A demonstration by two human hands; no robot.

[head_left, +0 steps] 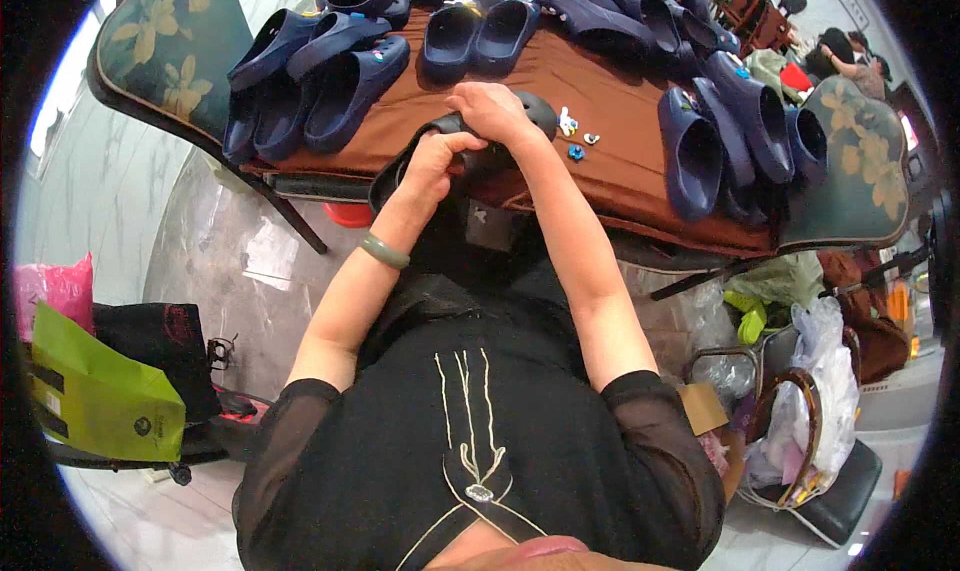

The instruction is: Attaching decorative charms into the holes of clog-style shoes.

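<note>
A black clog (540,113) is held at the near edge of the brown-covered table. My left hand (437,166), below a green bangle (385,251), is closed around its near side. Over the top lies my right hand (490,114), fingers curled onto the clog; the fingertips are partly hidden. Just right of it, a white shoe charm (568,122), a small round charm (591,139) and a blue charm (576,153) rest on the cloth. A pair of navy clogs (478,39) stands beyond my hands.
More navy clogs crowd the left (345,86) and right (695,156) of the table. Flowered chair backs flank it, one left (175,46) and one right (850,166). A green bag (105,391) is at lower left. Plastic bags (815,391) lie on a chair at lower right.
</note>
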